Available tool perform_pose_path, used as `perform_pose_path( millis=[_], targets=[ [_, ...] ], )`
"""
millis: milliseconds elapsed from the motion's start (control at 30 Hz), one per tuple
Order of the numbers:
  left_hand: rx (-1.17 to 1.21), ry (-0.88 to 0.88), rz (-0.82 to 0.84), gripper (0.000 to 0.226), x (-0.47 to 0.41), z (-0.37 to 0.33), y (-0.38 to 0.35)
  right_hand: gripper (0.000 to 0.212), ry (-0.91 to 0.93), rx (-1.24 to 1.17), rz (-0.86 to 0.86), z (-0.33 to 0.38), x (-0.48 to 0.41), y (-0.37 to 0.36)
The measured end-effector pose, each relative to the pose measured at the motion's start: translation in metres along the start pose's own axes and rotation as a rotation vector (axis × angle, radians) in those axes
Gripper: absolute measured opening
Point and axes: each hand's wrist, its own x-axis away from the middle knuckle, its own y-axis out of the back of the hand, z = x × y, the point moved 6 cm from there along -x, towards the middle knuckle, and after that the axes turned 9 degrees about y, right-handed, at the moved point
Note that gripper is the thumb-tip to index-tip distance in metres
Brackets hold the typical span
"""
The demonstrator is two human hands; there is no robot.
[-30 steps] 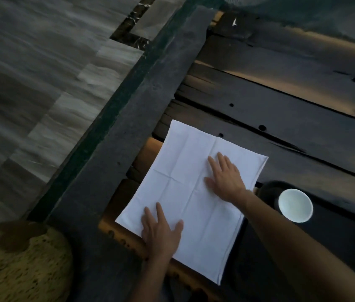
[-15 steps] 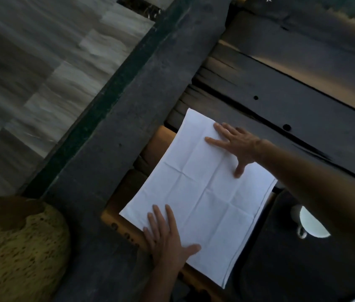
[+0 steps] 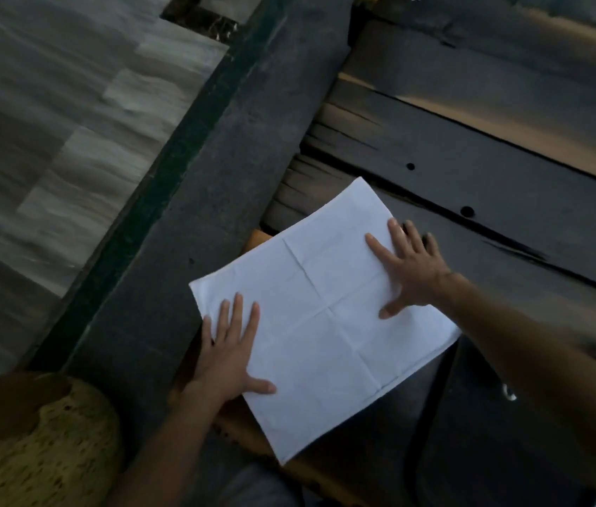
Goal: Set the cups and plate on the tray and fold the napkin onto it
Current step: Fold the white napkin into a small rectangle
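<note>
Both hands (image 3: 229,354) (image 3: 408,267) press the napkin (image 3: 325,323) (fingers flat).

- The left hand (image 3: 229,356) and right hand (image 3: 411,272) lay flat on the napkin (image 3: 325,334), blocking two sides.
- The planks (image 3: 508,170) beyond (dark, with small holes) lay open.
- A tray (image 3: 472,462) sat close on its right.

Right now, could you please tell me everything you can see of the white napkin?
The napkin is a white, cloth-like square, spread flat and unfolded, turned cornerwise to the camera. Faint crease lines divide it in a grid. It lies on the dark plank table, its near-left edge over a lighter brown wooden piece. The left hand presses flat on its left corner; the right hand lies flat across its far-right edge.
</note>
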Motion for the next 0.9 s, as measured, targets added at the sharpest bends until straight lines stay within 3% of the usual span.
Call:
perform_pose_path(
  millis=[533, 900],
  targets=[
    [-0.558, -0.481, -0.134, 0.153, -0.113, -0.016, 0.122, 0.162, -0.508, -0.235, -0.057, 0.013, 0.070, -0.060],
    [-0.774, -0.618, -0.179, 0.158, -0.140, -0.064, 0.154, 0.170, -0.618, -0.304, -0.015, 0.031, 0.106, -0.084]
  ],
)
